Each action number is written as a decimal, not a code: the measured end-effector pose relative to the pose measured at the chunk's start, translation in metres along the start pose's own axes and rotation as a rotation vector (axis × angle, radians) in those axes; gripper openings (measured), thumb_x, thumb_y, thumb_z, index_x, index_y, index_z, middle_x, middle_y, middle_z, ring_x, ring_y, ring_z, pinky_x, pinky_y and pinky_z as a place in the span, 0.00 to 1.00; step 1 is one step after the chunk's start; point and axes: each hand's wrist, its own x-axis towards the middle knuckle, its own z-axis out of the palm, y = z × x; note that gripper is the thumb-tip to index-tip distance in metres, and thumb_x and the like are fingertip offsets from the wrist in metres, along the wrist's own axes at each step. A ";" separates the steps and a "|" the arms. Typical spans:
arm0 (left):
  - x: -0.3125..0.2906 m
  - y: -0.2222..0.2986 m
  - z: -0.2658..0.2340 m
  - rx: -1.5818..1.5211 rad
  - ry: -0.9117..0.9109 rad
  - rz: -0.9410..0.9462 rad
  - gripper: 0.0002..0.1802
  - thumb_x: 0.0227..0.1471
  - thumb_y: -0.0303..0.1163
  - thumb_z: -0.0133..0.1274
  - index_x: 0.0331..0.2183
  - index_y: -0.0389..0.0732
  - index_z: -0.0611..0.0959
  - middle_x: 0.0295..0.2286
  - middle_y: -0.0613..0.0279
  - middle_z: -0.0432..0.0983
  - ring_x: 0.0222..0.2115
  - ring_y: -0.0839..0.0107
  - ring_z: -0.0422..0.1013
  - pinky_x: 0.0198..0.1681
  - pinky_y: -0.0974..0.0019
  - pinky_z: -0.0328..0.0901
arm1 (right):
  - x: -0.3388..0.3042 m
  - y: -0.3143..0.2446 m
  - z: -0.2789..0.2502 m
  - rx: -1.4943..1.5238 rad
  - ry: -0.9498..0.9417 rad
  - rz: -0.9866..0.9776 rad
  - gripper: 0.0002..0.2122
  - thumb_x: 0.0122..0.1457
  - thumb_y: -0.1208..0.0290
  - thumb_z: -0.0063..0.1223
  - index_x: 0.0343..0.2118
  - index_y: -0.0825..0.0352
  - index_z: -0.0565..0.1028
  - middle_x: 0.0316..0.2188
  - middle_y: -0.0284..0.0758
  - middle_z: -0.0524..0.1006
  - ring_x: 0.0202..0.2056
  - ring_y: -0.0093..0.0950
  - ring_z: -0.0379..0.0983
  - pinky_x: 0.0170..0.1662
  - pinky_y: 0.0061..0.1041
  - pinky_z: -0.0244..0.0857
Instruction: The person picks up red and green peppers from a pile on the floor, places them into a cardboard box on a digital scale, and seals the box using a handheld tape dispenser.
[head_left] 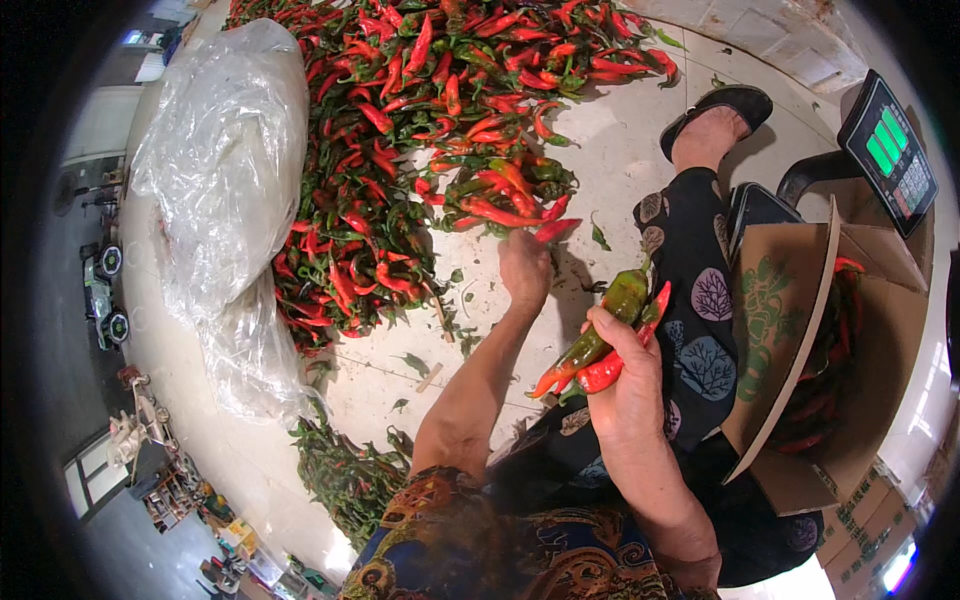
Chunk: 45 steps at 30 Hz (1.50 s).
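My right hand [627, 378] is closed round a small bunch of chili peppers [621, 300], one greenish with an orange tip and others red, held up in front of my leg. Farther ahead and to the left, my left hand [527, 268] reaches down to the floor with its fingers curled. A red chili pepper [557, 231] sticks out to the right of those fingers; the fingertips are partly hidden. Just beyond them lies a small cluster of loose peppers [500, 195], at the edge of a large heap of red and green chili peppers [390, 90].
At the right, an open cardboard box [765, 330] holding red peppers stands beside a scale display [888, 150]. Clear plastic sheeting [225, 170] lies along the heap's left side. A smaller pile of green peppers [350, 475] sits near me. My foot in a black shoe [735, 105] rests ahead.
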 end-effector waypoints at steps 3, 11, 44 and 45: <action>-0.002 0.006 -0.033 -0.118 0.009 0.182 0.15 0.42 0.28 0.60 0.34 0.38 0.74 0.26 0.57 0.74 0.28 0.59 0.72 0.34 0.60 0.67 | 0.002 0.002 -0.003 0.006 -0.005 0.000 0.12 0.52 0.81 0.56 0.41 0.67 0.72 0.35 0.32 0.74 0.38 0.24 0.71 0.45 0.23 0.65; -0.020 0.060 -0.145 -1.036 -0.537 -0.517 0.12 0.54 0.30 0.57 0.40 0.38 0.76 0.29 0.65 0.76 0.28 0.77 0.71 0.30 0.75 0.63 | 0.004 0.003 0.000 0.000 -0.043 0.021 0.16 0.51 0.83 0.59 0.44 0.68 0.72 0.39 0.32 0.75 0.41 0.23 0.72 0.47 0.23 0.65; 0.038 -0.054 -0.097 0.437 -0.346 0.678 0.14 0.44 0.24 0.51 0.37 0.46 0.77 0.35 0.56 0.68 0.38 0.54 0.66 0.38 0.55 0.65 | 0.002 0.002 0.002 -0.010 -0.138 0.051 0.15 0.50 0.81 0.58 0.43 0.69 0.73 0.36 0.35 0.77 0.38 0.26 0.74 0.45 0.27 0.68; 0.035 -0.051 -0.101 0.371 -0.350 0.653 0.13 0.45 0.24 0.50 0.37 0.45 0.77 0.34 0.57 0.69 0.39 0.55 0.65 0.39 0.55 0.65 | 0.003 0.002 0.002 0.002 -0.130 0.040 0.16 0.50 0.82 0.58 0.43 0.70 0.73 0.36 0.35 0.77 0.37 0.25 0.75 0.44 0.26 0.69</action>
